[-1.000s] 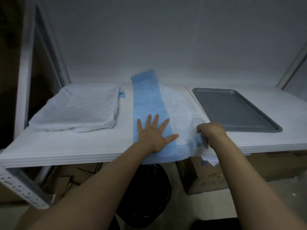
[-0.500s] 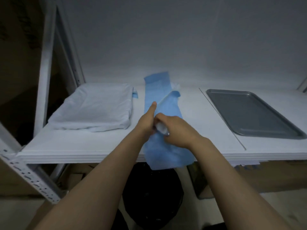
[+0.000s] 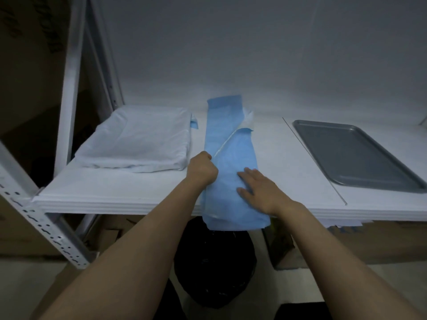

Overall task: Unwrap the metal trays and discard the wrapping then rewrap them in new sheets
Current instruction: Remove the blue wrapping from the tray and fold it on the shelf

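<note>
The blue sheet (image 3: 231,158) lies mid-shelf, folded lengthwise into a long narrow strip that runs front to back. Its far end reaches the back wall and its near end hangs over the front edge of the white shelf (image 3: 115,195). A diagonal fold line crosses the strip's upper half, w/ a paler underside showing at the top R corner.

The person's L hand (image 3: 202,168) is clenched into a fist tight against the strip's L edge, knuckles up. The fingertips are hidden, so the grip isn't plain, but it looks to be pinching that edge. The R hand (image 3: 261,191) is laid flat on the strip's near half, fingers straight and slightly spread, palm pressing the material down onto the shelf. Both forearms are bare.

The metal tray (image 3: 351,153), grey and unwrapped, sits flat on the R side of the shelf, well apart from the strip, w/ a thin seam line in the shelf surface btwn them. On the L side rests a wrapped bundle (image 3: 141,142) in pale sheeting, near the strip but not touching it; a small blue tab sticks out at its far R corner.

Under the shelf, directly below the hanging end, is a black bag (image 3: 215,262). Cardboard boxes (image 3: 381,241) stand beside it. A white perforated upright (image 3: 71,88) frames the shelf's L side.
</note>
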